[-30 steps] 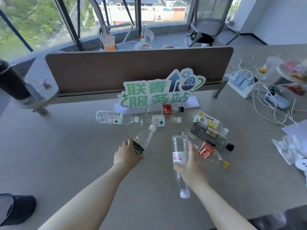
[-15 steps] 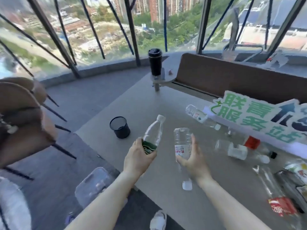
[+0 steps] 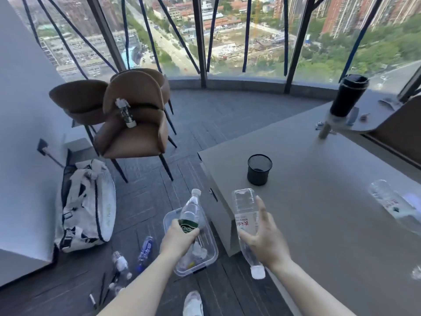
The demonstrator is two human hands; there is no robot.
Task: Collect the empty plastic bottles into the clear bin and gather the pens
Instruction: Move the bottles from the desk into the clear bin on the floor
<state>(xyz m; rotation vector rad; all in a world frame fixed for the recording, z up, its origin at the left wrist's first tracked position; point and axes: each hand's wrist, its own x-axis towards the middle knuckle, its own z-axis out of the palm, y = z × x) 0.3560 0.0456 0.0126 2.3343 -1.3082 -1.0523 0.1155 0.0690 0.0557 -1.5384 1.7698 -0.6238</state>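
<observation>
My left hand point(image 3: 178, 239) grips a green-labelled plastic bottle point(image 3: 191, 210) upright, directly over the clear bin point(image 3: 210, 242) on the floor. My right hand point(image 3: 265, 241) holds a red-labelled bottle point(image 3: 245, 215) upside down, its white cap pointing down, over the table's left edge. The bin has some clear plastic in it. Two more bottles point(image 3: 121, 266) and a blue-labelled one point(image 3: 145, 249) lie on the floor left of the bin, with several pens point(image 3: 101, 290) near them. Another empty bottle point(image 3: 389, 199) lies on the table at the right.
A black mesh pen cup point(image 3: 259, 169) stands on the grey table point(image 3: 319, 224). A black tumbler point(image 3: 347, 95) sits on the far shelf. Brown chairs point(image 3: 134, 124) stand by the window, one with a bottle on it. A white bag point(image 3: 87, 208) leans against the left wall.
My view has swung left and down from the table to the floor. Both hands carried their bottles left, so the green-labelled one is now over the clear bin.
</observation>
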